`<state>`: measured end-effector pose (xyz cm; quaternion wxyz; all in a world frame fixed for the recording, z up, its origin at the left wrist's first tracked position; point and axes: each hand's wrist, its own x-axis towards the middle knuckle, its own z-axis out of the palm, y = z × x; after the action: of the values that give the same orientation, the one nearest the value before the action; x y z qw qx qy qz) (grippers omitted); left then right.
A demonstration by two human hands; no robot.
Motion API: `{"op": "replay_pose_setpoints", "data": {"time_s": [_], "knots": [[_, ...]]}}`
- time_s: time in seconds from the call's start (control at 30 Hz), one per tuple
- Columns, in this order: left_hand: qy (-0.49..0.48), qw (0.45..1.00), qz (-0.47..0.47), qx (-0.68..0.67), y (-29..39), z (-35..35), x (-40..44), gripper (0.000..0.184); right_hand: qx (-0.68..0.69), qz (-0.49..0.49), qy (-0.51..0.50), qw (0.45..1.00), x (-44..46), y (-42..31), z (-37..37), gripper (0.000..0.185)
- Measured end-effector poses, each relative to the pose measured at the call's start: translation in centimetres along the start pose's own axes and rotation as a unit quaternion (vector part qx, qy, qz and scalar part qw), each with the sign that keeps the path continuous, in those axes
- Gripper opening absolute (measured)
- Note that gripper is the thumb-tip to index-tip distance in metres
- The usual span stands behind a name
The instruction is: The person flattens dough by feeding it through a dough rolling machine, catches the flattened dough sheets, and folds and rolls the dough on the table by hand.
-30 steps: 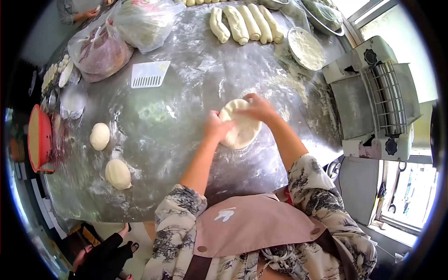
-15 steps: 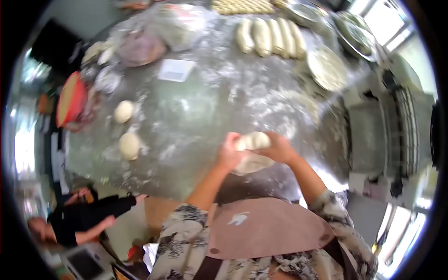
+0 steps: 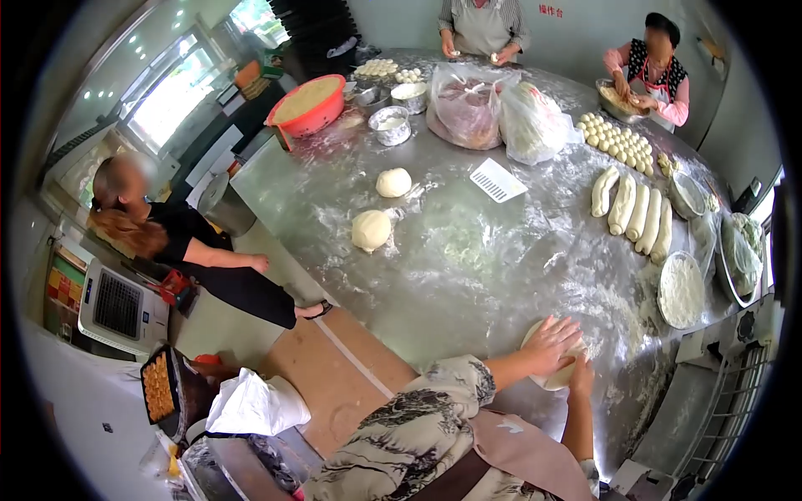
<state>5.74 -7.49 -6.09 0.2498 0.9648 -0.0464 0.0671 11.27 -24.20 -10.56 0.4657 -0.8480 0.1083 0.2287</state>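
Note:
A pale, rounded piece of dough (image 3: 550, 382) lies on the floured metal table near its front edge, partly covered by both hands. My left hand (image 3: 551, 344) rests across its top with the fingers stretched out flat. On the dough's right side, my right hand (image 3: 582, 373) touches the edge, fingers extended and partly hidden by the left hand. Two round dough balls, a nearer one (image 3: 371, 230) and a farther one (image 3: 393, 182), sit further left. A white slotted scraper (image 3: 499, 180) lies beyond the hands.
Several dough logs (image 3: 637, 210) and rows of small dough pieces (image 3: 616, 142) lie at right, near a flour dish (image 3: 681, 290). A red basin (image 3: 309, 108) and plastic bags (image 3: 472, 107) stand at the back. Two people work across the table; another person (image 3: 213, 259) stands at left.
The view has swung left and up. The dough, held folded between both hands before, now lies on the table under them, with my left hand flattened on top.

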Motion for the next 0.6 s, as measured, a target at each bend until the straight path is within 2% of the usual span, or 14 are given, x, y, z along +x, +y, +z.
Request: {"op": "replay_pose_setpoints", "data": {"time_s": [0.03, 0.1, 0.17, 0.23, 0.27, 0.33, 0.4, 0.5, 0.6], "knots": [[-0.023, 1.0, 0.0, -0.002, 0.0, -0.5, 0.3, 0.068, -0.044, -0.001, 0.014, 0.999, 0.4, 0.0, 0.2, 0.057], [-0.092, 0.995, -0.002, -0.029, -0.3, -1.9, 0.5, 0.067, -0.005, 0.0, 0.016, 1.0, -0.1, 0.1, 0.2, 0.058], [0.011, 0.998, -0.016, -0.056, -1.8, -2.0, -0.7, 0.069, 0.054, 0.013, -0.004, 0.998, -2.6, -1.7, -0.2, 0.058], [0.109, 0.991, -0.042, -0.068, -4.1, -2.7, -2.9, 0.073, 0.129, 0.023, 0.017, 0.991, -3.4, -0.3, 0.3, 0.057], [0.081, 0.995, -0.049, -0.043, -5.6, -3.5, -4.4, 0.072, 0.169, 0.028, 0.026, 0.985, -3.5, 0.3, 0.9, 0.056], [0.021, 0.997, -0.07, 0.005, -7.7, -5.0, -7.6, 0.072, 0.136, -0.009, 0.059, 0.989, -4.8, -1.0, 2.1, 0.055], [0.016, 0.998, -0.053, 0.003, -8.1, -4.8, -7.5, 0.072, 0.097, -0.062, 0.085, 0.99, -5.9, -3.2, 3.2, 0.053], [-0.031, 0.998, -0.047, 0.002, -8.5, -5.3, -7.3, 0.073, -0.114, -0.097, 0.182, 0.972, -6.7, -5.5, 4.3, 0.055], [-0.09, 0.991, -0.074, -0.071, -8.3, -5.0, -7.1, 0.072, -0.086, -0.121, 0.185, 0.972, -5.5, -4.6, 5.1, 0.05]]}}
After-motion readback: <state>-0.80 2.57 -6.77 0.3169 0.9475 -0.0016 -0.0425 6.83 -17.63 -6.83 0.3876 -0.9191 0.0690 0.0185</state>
